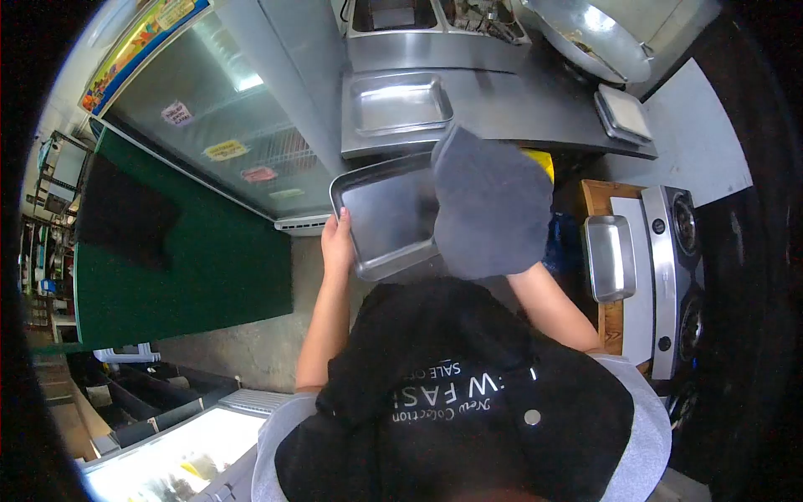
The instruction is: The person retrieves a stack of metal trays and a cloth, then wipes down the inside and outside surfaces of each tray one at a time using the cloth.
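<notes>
Head view: left hand [337, 243] holds tray [386, 211]; grey cloth [493, 207] hides right hand [525, 274], grip unclear.

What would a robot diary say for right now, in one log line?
left hand: gripping metal tray | right hand: hidden by grey cloth | second tray: on steel counter

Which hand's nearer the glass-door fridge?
Left. Left hand holds the tray by its left edge, just right of the fridge; right hand, hidden behind the grey cloth, is farther right.
</notes>
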The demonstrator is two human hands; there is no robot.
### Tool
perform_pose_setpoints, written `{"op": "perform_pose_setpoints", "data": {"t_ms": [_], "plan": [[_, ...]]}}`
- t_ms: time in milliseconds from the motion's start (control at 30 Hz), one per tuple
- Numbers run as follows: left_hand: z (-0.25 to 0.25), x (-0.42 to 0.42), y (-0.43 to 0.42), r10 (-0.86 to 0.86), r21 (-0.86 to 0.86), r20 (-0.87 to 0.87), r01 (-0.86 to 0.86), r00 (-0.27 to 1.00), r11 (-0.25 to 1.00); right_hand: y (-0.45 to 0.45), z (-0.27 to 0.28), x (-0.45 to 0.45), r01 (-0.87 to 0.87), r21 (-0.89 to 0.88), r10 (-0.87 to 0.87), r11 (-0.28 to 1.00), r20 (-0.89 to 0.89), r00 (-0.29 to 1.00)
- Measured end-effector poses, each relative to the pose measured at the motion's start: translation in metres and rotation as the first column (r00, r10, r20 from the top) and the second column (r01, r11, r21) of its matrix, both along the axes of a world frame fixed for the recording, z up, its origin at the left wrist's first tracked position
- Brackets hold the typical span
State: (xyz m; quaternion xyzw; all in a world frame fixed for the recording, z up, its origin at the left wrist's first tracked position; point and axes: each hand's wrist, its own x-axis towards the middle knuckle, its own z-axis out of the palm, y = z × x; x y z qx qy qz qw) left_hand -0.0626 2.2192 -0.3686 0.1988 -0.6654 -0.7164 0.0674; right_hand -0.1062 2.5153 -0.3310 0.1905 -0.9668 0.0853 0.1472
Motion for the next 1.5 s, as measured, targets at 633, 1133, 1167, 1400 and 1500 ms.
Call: {"op": "perform_pose_setpoints", "data": {"t_ms": [633, 1133, 1167, 1400, 1500], "plan": [[0.002, -0.010, 0.072, -0.282, 0.131, -0.497, 0.391, 0.821, 0.911, -0.069, 0.027, 0.043, -0.486, -0.197, 0.513, 0.851, 0.114, 0.851], [0.117, -0.009, 0.067, -0.542, -0.496, -0.516, 0.285, 0.664, 0.820, -0.023, 0.069, 0.013, -0.336, -0.555, 0.569, 0.761, 0.321, 0.757], [0.111, -0.013, 0.067, -0.633, -0.692, -0.388, 0.242, 0.670, 0.680, -0.033, 0.062, 0.008, -0.343, -0.564, 0.544, 0.751, 0.236, 0.805], [0.055, -0.023, 0.055, -0.704, -0.979, -0.126, 0.026, 0.699, 0.201, -0.061, 0.033, -0.013, -0.610, -0.278, 0.632, 0.742, -0.013, 0.775], [0.083, -0.019, 0.059, -0.637, -0.510, -0.383, 0.421, 0.669, 0.750, -0.039, 0.068, 0.004, -0.563, -0.268, 0.608, 0.782, 0.126, 0.784]]}}
